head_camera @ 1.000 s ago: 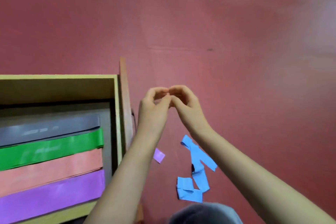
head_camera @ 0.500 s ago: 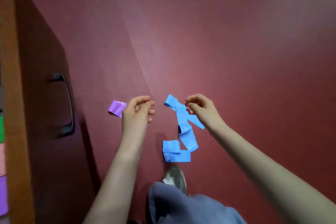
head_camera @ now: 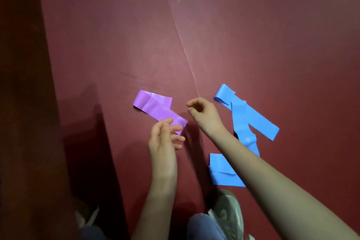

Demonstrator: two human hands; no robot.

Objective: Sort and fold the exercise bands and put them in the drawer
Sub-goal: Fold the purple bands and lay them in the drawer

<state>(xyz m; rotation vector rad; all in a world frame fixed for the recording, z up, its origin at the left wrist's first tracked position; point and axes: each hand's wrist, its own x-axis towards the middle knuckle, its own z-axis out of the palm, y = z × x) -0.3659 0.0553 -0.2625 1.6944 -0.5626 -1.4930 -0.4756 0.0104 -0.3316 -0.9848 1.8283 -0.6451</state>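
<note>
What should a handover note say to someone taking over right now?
Left hand: fingers relaxed over the near end of the flat purple rubber exercise band; contact unclear.
Right hand: fingers curled, holding nothing, between the two bands.
Long blue rubber exercise band: twisted and loose on the red floor.
Done: neither band is put away.
Left: fold both and put them in the drawer, which is out of view.

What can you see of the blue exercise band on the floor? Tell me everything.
The blue band is a wide, flat strip of smooth, faintly shiny, rubbery-looking material. It lies loose and tangled on the dark red floor, right of the purple band: a loop at the far end, strands crossing, one end pointing right, folded layers near the shoe. The right forearm crosses over its middle; nothing holds it.
</note>
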